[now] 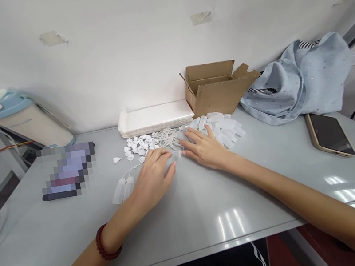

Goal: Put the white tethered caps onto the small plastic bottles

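Bottle pile (226,126), well behind front table edge (196,249)

Workshop, prob. — grey bench (190,212), small white caps (141,151) in bulk, cardbd. box (225,95).

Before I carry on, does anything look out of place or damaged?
Minor things: one white cap lies apart, left of the cap pile; the cardboard box has a ragged flap; and beige patches, perhaps old tape, mark the wall.

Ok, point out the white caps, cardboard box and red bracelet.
White caps (141,149): head view, middle of the pile.
Cardboard box (221,97): head view, front panel.
Red bracelet (101,247): head view, its beads.
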A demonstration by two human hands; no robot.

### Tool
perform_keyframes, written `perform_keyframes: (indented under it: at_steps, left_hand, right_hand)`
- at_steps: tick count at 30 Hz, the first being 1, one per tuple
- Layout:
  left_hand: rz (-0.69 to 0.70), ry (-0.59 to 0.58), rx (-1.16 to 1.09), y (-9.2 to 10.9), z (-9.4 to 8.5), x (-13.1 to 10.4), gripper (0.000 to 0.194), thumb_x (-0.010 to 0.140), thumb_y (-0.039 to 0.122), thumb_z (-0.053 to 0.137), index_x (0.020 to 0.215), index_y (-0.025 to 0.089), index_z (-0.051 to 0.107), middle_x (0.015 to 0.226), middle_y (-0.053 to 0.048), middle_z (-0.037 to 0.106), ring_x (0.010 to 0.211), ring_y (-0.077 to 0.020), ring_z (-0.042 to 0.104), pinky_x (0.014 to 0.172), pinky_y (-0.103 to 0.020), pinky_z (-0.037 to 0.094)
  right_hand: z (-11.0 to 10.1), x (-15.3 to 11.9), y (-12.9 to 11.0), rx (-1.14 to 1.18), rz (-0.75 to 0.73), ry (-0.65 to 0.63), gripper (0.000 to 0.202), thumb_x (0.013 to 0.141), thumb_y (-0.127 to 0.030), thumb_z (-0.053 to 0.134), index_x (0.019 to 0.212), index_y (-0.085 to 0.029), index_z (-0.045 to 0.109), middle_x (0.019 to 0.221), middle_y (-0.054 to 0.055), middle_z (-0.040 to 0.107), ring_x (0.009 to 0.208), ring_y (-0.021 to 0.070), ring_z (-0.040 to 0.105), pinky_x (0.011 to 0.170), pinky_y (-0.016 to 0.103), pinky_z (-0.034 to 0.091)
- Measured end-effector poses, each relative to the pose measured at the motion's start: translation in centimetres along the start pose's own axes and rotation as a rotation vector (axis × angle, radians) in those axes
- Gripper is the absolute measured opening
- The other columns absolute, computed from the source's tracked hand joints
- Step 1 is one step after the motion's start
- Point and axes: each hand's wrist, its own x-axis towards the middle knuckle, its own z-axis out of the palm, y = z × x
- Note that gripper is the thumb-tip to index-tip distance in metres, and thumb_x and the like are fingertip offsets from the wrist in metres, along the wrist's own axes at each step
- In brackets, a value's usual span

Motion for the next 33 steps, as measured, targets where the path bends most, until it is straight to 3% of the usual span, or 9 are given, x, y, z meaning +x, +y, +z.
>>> perform_keyframes:
  at_steps: [5, 10, 16, 19, 22, 24, 26, 29, 33]
  left_hand:
    - [0.022, 0.02, 0.012, 0.0, -0.4, -0.3, 0.023, 0.091, 0.02, 0.043, 0.104, 0.011, 0.059, 0.105, -0.012, 0.059, 0.099, -0.0249, 0.053, 0.086, -0.042, 0.047]
    - [0.0, 0.116, -0.028, 0.2, -0.8, -0.5, 0.019, 0.089, 0.018, 0.047, 0.1, 0.013, 0.062, 0.102, -0.01, 0.063, 0.096, -0.0231, 0.056, 0.074, -0.035, 0.051]
    - [-0.026, 0.257, -0.202, 1.5, -1.2, -0.6, 0.014, 0.085, 0.012, 0.053, 0.077, 0.017, 0.063, 0.082, -0.002, 0.067, 0.071, -0.0126, 0.061, 0.056, -0.022, 0.046]
    - [-0.004, 0.289, -0.254, 2.1, -1.3, -0.5, 0.013, 0.081, 0.009, 0.057, 0.072, 0.017, 0.061, 0.073, 0.0, 0.066, 0.065, -0.0104, 0.058, 0.06, -0.022, 0.047]
    - [-0.036, 0.29, -0.3, 2.3, -1.4, -0.5, 0.012, 0.079, 0.008, 0.06, 0.071, 0.017, 0.06, 0.07, 0.001, 0.065, 0.063, -0.0096, 0.058, 0.06, -0.021, 0.047]
    - [-0.043, 0.295, -0.304, 2.3, -1.4, -0.6, 0.011, 0.079, 0.007, 0.061, 0.073, 0.016, 0.06, 0.071, 0.002, 0.065, 0.063, -0.009, 0.058, 0.061, -0.02, 0.047]
    - [-0.029, 0.301, -0.28, 2.1, -1.3, -0.7, 0.011, 0.08, 0.007, 0.061, 0.074, 0.016, 0.06, 0.072, 0.001, 0.064, 0.064, -0.0086, 0.058, 0.062, -0.02, 0.047]
    - [0.039, 0.339, -0.208, 1.8, -1.0, -0.8, 0.01, 0.081, 0.006, 0.059, 0.083, 0.014, 0.062, 0.075, 0.0, 0.065, 0.066, -0.0088, 0.059, 0.064, -0.02, 0.048]
    - [0.145, 0.374, -0.112, 1.4, -0.6, -1.0, 0.014, 0.084, 0.007, 0.055, 0.089, 0.016, 0.065, 0.08, -0.002, 0.064, 0.068, -0.0098, 0.059, 0.061, -0.02, 0.047]
  right_hand:
    - [0.0, 0.0, 0.0, 0.058, 0.052, 0.018, 0.036, 0.099, -0.034, 0.032, 0.12, -0.018, 0.056, 0.117, 0.017, 0.057, 0.126, 0.0333, 0.038, 0.098, 0.062, 0.025]
    - [-0.4, -1.0, 0.5, 0.214, 0.117, 0.266, 0.022, 0.092, -0.02, 0.047, 0.11, -0.017, 0.059, 0.093, 0.01, 0.062, 0.094, 0.0252, 0.057, 0.087, 0.044, 0.039]
    - [-1.9, -2.6, -0.7, 0.406, 0.039, 0.486, 0.013, 0.085, -0.016, 0.057, 0.097, -0.02, 0.058, 0.067, 0.0, 0.057, 0.07, 0.0187, 0.055, 0.072, 0.035, 0.044]
    - [-2.4, -3.0, -1.8, 0.426, -0.066, 0.489, 0.013, 0.083, -0.014, 0.057, 0.095, -0.019, 0.057, 0.079, 0.005, 0.061, 0.077, 0.0204, 0.058, 0.07, 0.035, 0.048]
    - [-2.4, -3.3, -2.5, 0.431, -0.131, 0.449, 0.016, 0.082, -0.013, 0.055, 0.098, -0.019, 0.055, 0.105, 0.013, 0.064, 0.099, 0.0243, 0.061, 0.082, 0.041, 0.051]
    - [-2.2, -3.5, -2.6, 0.433, -0.136, 0.442, 0.017, 0.084, -0.011, 0.054, 0.1, -0.018, 0.053, 0.101, 0.011, 0.068, 0.094, 0.022, 0.065, 0.093, 0.046, 0.047]
    - [-2.0, -3.6, -2.5, 0.416, -0.14, 0.454, 0.015, 0.087, -0.009, 0.052, 0.098, -0.018, 0.054, 0.087, 0.006, 0.071, 0.075, 0.0171, 0.068, 0.096, 0.047, 0.045]
    - [-1.8, -3.7, -2.4, 0.388, -0.154, 0.455, 0.011, 0.09, -0.014, 0.054, 0.1, -0.018, 0.055, 0.079, 0.005, 0.071, 0.064, 0.0148, 0.066, 0.08, 0.037, 0.054]
    - [-1.6, -3.8, -2.6, 0.46, -0.081, 0.318, 0.033, 0.094, -0.033, 0.049, 0.121, -0.017, 0.045, 0.085, 0.008, 0.071, 0.065, 0.0164, 0.067, 0.059, 0.027, 0.054]
